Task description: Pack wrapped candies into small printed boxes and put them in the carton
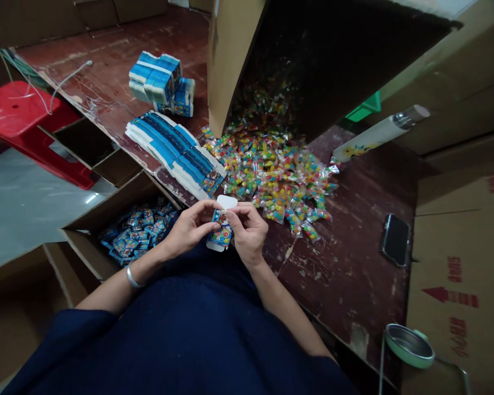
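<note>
Both hands meet at a small printed candy box (221, 233), blue with colourful pictures, its white end flaps standing out at top and bottom. My left hand (193, 226) grips it from the left, thumb on the front. From the right, my right hand (247, 227) pinches its upper part, fingers near the top flap. Whether a candy packet is inside the box is hidden. Just beyond lies a fanned row of flat blue cartons (177, 153). Clear packets of coloured candies (271, 175) spread in a heap to the right of it.
A large carton (230, 60) lies tipped behind the heap. Banded carton stacks (156, 77) stand at the back. Filled blue boxes (138, 233) lie in an open carton at left. A white bottle (379, 134), a phone (396, 240) and a green-rimmed cup (409, 345) are at right; a red stool (20, 109) is at left.
</note>
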A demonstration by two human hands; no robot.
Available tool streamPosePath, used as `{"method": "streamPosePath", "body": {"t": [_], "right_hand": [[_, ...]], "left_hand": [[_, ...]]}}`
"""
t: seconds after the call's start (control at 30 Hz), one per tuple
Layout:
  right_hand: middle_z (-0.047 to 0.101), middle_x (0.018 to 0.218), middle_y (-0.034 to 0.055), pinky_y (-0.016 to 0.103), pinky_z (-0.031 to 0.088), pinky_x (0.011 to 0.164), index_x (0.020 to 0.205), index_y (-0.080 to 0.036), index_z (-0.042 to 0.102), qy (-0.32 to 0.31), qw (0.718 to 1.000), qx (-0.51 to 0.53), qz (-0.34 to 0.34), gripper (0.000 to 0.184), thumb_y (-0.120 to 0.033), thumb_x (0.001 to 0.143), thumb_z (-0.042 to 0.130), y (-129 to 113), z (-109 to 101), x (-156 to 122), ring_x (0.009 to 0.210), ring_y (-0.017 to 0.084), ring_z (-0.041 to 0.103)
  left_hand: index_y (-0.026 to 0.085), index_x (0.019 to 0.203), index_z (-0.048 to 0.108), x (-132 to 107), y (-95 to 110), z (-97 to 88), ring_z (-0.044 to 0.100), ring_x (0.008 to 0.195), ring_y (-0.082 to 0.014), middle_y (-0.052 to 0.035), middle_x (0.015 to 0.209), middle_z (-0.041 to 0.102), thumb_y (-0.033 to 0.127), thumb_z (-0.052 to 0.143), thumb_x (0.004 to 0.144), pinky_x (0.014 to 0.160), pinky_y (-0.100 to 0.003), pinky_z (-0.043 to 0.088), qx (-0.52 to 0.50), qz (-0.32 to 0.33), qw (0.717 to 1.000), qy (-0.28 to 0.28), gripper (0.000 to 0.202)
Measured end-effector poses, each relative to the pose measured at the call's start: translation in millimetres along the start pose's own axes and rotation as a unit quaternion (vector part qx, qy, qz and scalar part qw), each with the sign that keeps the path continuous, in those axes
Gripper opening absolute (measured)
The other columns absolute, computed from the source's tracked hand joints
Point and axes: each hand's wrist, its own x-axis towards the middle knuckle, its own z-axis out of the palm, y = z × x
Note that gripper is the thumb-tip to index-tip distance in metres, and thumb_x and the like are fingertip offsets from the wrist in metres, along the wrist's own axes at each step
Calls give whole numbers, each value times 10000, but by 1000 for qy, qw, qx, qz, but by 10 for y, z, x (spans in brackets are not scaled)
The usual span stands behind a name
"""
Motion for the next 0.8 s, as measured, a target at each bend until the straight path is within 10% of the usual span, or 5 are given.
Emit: {"method": "streamPosePath", "body": {"t": [0.23, 0.63, 0.8], "right_hand": [[729, 994, 45, 379, 568, 893, 943, -247, 695, -10, 998, 47, -37, 121, -346, 924, 761, -60, -5, 91, 945, 208, 708], [681, 745, 1, 291, 508, 660, 723, -199, 695, -146, 978, 62, 137, 324, -461, 769, 881, -267, -132, 387, 691, 149, 605], [675, 725, 5, 312, 504, 673, 666, -207, 662, -150, 987, 5, 61, 283, -359, 861, 801, -265, -152, 403, 688, 160, 613]], "left_hand": [[200, 1065, 568, -4, -44, 29, 603, 838, -119, -2, 969, 587, 225, 808, 816, 734, -196, 547, -10, 33, 998, 57, 347], [211, 1170, 575, -30, 19, -58, 668, 973, -171, -40, 1043, 641, 175, 763, 836, 860, -284, 613, 44, 41, 998, 21, 385], [212, 1292, 627, -36, 80, -51, 692, 929, -165, -51, 1064, 680, 179, 744, 854, 823, -267, 611, 52, 22, 998, 8, 454]]}}
